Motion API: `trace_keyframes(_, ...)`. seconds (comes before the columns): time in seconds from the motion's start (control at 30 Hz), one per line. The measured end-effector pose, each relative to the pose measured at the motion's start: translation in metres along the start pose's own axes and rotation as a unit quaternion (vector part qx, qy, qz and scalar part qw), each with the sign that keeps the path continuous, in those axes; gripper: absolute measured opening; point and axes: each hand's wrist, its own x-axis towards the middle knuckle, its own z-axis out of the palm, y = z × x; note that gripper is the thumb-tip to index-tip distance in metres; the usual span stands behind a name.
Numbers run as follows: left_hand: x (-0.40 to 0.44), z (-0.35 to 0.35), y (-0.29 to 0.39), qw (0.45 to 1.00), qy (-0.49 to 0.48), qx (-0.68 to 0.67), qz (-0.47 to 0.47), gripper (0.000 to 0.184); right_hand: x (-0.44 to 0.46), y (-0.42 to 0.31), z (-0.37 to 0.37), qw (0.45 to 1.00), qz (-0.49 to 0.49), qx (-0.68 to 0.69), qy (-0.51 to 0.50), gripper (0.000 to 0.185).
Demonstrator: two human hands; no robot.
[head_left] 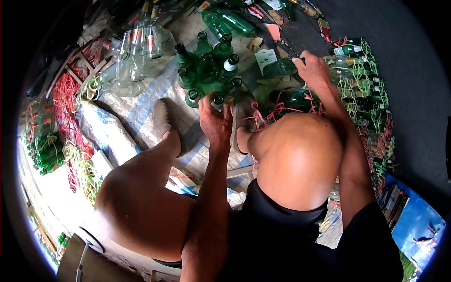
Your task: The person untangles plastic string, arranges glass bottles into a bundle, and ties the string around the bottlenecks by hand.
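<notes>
Between my feet stands a tight cluster of upright green glass bottles, several of them, one with a white ring at its mouth. My left hand is closed around the neck of the nearest green bottle at the cluster's front edge. Off to the right, my right hand grips one end of a green bottle lying on its side. Its fingertips are partly hidden. Below that bottle, a dark green bottle lies with red plastic string around it.
Clear glass bottles stand at the upper left. Red string hangs in a heap on the left. Bottles tied with yellow-green string are stacked along the right. A striped woven sheet covers the floor. Green bottles lie at the back.
</notes>
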Motion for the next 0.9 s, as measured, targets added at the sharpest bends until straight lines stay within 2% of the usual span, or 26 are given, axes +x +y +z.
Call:
trace_keyframes(0.13, -0.002, 0.0, -0.001, 1.0, 0.004, -0.012, 0.005, 0.033, -0.022, -0.018, -0.069, 0.999, -0.022, 0.009, 0.045, 0.04)
trace_keyframes(0.17, -0.003, 0.0, 0.001, 1.0, 0.005, -0.016, 0.001, 0.033, -0.028, -0.019, -0.084, 0.995, -0.046, 0.006, 0.083, 0.039)
trace_keyframes(0.23, -0.004, -0.002, 0.002, 0.999, 0.009, -0.031, -0.001, 0.033, -0.046, -0.043, -0.131, 0.996, -0.023, 0.057, 0.072, 0.035)
trace_keyframes(0.3, -0.005, -0.002, 0.001, 0.999, 0.015, -0.051, 0.008, 0.033, -0.051, -0.041, -0.153, 0.985, -0.091, 0.081, 0.124, 0.032)
trace_keyframes(0.37, -0.003, 0.0, -0.004, 0.997, 0.017, -0.07, 0.008, 0.032, -0.064, -0.063, -0.187, 0.983, -0.089, 0.119, 0.109, 0.027)
trace_keyframes(0.43, -0.006, -0.004, -0.001, 0.996, 0.007, -0.083, -0.02, 0.032, -0.076, -0.086, -0.211, 0.978, -0.021, 0.199, 0.057, 0.024)
trace_keyframes(0.53, -0.007, -0.005, -0.003, 0.996, 0.005, -0.087, -0.014, 0.033, -0.082, -0.104, -0.218, 0.952, -0.09, 0.288, 0.05, 0.022)
trace_keyframes(0.7, -0.008, -0.002, -0.011, 0.996, 0.008, -0.094, -0.005, 0.033, -0.079, -0.15, -0.218, 0.953, -0.198, 0.226, 0.039, 0.014)
trace_keyframes(0.83, -0.008, -0.002, -0.009, 0.992, 0.02, -0.113, -0.046, 0.034, -0.062, -0.17, -0.193, 0.928, -0.295, 0.225, 0.022, 0.014)
trace_keyframes(0.87, -0.008, -0.003, -0.008, 0.994, 0.027, -0.1, -0.036, 0.032, -0.051, -0.172, -0.175, 0.894, -0.373, 0.232, 0.087, 0.016)
trace_keyframes(0.9, -0.008, -0.003, -0.007, 0.995, 0.029, -0.093, -0.026, 0.032, -0.05, -0.178, -0.171, 0.905, -0.358, 0.22, 0.068, 0.016)
